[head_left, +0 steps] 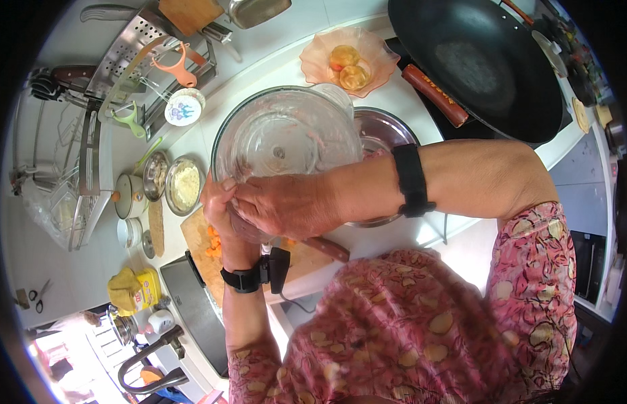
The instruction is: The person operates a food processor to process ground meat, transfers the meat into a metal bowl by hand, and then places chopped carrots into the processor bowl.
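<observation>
A clear glass bowl (288,136) with pinkish residue inside is in front of me, its mouth facing the camera. My left hand (220,204) grips it at its near left edge. My right hand (288,204) lies across its near side, fingers curled against my left fingers; what they hold is hidden. Partly behind the glass bowl is a steel basin (389,126) with some pink food in it. Below my hands, a wooden cutting board (303,262) bears chopped orange pieces (213,242) and a knife, its wooden handle (327,248) showing.
A wok (475,65) sits on the hob at the upper right. A pink scalloped dish (313,55) stands at the back. At left are a steel bowl of pale minced food (185,186), a smaller steel bowl (155,174), a lidded pot (129,197) and a metal rack (91,156). A tap (151,361) is lower left.
</observation>
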A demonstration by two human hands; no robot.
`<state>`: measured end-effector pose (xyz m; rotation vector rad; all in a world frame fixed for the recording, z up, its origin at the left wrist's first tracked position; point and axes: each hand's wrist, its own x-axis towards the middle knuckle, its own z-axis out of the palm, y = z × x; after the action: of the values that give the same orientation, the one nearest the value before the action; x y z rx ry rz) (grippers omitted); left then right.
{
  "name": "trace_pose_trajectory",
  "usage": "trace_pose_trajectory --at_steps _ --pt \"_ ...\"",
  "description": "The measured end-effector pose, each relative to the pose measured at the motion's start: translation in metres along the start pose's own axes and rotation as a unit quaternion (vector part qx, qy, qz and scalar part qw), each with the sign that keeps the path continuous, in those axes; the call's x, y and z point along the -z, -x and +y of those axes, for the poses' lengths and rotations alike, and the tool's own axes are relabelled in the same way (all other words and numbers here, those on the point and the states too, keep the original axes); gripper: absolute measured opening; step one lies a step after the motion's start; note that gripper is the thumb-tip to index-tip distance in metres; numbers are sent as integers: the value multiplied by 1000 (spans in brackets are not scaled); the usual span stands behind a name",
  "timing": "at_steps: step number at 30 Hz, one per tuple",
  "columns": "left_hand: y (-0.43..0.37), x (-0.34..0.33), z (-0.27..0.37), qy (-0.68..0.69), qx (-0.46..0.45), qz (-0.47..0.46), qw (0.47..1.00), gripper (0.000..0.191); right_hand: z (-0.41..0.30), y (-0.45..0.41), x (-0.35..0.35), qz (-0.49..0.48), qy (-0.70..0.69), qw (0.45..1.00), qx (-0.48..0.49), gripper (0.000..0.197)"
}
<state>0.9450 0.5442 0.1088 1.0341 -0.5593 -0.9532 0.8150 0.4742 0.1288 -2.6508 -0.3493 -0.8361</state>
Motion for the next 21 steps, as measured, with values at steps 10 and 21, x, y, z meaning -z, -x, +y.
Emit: trace_pose_trajectory --at_steps 10,21 --pt "-6 29 -14 -32 -80 9 996 17 -4 43 73 -217 -82 970 -77 12" --pt "-8 26 -2 -28 -47 62 997 5 14 144 45 -146 213 926 -275 17"
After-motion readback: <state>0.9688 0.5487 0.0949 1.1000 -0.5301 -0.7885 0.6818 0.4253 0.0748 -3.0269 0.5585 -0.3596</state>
